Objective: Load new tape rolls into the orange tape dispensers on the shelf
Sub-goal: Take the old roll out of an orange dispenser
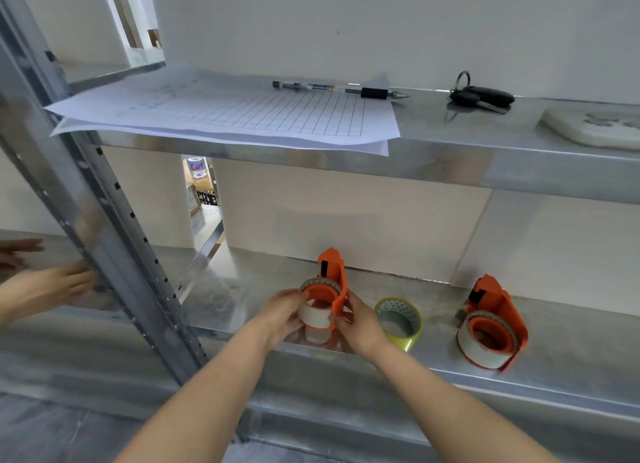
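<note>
An orange tape dispenser (333, 275) is held just above the lower metal shelf (242, 289), with a white tape roll (313, 314) on its hub. My left hand (282, 312) grips the roll from the left. My right hand (356, 319) holds the dispenser's frame from the right. A loose yellow-green tape roll (399, 319) lies on the shelf just right of my right hand. Farther right, a second orange dispenser (493, 320) rests on the shelf with a white roll seated in it.
The upper shelf (519, 171) carries gridded paper sheets (228, 112), a pen (341, 89), a bunch of keys (479, 97) and a white pad (595, 128). A slotted metal upright (104, 220) stands at the left. Another person's hand (52, 286) shows beyond it.
</note>
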Motion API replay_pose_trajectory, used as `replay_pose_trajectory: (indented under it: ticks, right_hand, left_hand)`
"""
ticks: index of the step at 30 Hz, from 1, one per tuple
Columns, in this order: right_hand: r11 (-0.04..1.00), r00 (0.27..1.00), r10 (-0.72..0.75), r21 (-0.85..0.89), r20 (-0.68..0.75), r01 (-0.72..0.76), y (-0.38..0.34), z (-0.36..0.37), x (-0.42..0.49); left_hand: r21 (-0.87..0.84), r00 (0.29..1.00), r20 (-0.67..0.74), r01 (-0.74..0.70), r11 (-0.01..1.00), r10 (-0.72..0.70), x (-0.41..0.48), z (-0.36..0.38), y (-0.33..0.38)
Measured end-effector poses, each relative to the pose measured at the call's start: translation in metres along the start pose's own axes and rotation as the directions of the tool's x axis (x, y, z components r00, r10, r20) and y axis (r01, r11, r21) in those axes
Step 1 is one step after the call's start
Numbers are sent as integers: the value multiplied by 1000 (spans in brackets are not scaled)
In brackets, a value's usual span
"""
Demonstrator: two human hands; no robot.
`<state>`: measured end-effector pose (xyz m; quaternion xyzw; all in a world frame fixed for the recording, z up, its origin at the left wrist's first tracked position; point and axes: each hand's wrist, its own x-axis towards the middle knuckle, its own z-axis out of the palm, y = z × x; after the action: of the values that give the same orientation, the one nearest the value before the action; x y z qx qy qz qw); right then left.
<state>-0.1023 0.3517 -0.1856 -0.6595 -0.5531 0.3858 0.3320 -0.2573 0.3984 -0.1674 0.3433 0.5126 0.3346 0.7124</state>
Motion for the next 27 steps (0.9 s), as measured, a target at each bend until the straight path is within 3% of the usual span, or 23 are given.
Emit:
replay_pose_trajectory:
  ticks: [6, 10, 13, 16, 20, 24, 27]
  right_hand:
    - [1000, 999, -24, -11, 31, 24, -9, -6, -5]
    - [959, 967, -246, -155, -58, 235, -14, -13, -3]
    - [922, 920, -373, -162, -118, 353, -20, -21, -5]
    - [945, 926, -324, -103, -192, 310, -16, -29, -12]
    - [997, 973, -65, -56, -222, 54, -8, -52, -18]
    - [994, 969, -65, -97, -238, 43, -3, -64, -17]
    - [971, 948, -168, -209, -272, 112, -4, -65, -22]
  left_hand:
    - [-131, 995, 10, 99, 986, -98, -9, 9, 7]
    - [-198, 995, 14, 99, 975, -99, -16, 20, 15]
    - [-296, 989, 128, 112, 949, -76, -25, 30, 22]
    - [-336, 988, 151, 92, 937, -43, -28, 38, 21]
    - [-389, 993, 116, 50, 920, -5, -24, 36, 24]
    - [-380, 994, 105, 27, 925, 14, -28, 41, 30]
    - [-302, 993, 96, -33, 953, 65, -29, 48, 31]
